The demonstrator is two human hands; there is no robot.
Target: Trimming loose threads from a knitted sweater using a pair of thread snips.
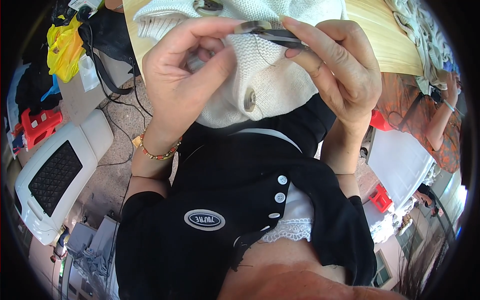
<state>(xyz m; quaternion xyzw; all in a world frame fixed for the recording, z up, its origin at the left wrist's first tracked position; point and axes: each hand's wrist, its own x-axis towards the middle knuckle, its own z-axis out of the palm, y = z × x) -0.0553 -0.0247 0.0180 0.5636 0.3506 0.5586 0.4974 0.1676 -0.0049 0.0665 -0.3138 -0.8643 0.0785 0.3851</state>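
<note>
Nearest to me: black top with three small white buttons [279, 196] down its placket, lace trim below. Both forearms rise from it toward the work.

Left hand [187, 75], beaded bracelet [159, 154] at the wrist. Its fingers [207, 27] are clenched around a bunched fold of the cream knitted garment [260, 85], thumb pressed into the knit from below and index finger curled over the top, its tip at a large grey-brown button [252, 26].

Right hand [340, 70]: fingers pinching small dark scissors [282, 36], the blades lying just beside that button at the top of the fold. A thin thread [262, 52] trails down over the knit under the blades.

The garment hangs between the two hands. A second matching button [249, 99] sits lower on its front, a third [207, 6] higher, near the ribbed edge.

Handling judgement: knit is soft, light and stretchy; it will sag and shift unless bunched firmly, as the left hand does now. Best hold is on the fabric right behind the button, not on the button itself, which looks hard and smooth and would likely slip. Thread is fine and easily lost against the weave.

Farther out: the garment's upper part rests on a pale wooden surface [385, 45], more pale knitwear [425, 35] heaped at its far right. Another person in orange patterned clothing [425, 115] sits to the right. On the floor to the left, a white padded object [55, 170], a red stool [37, 125] and a yellow bag [64, 47].
</note>
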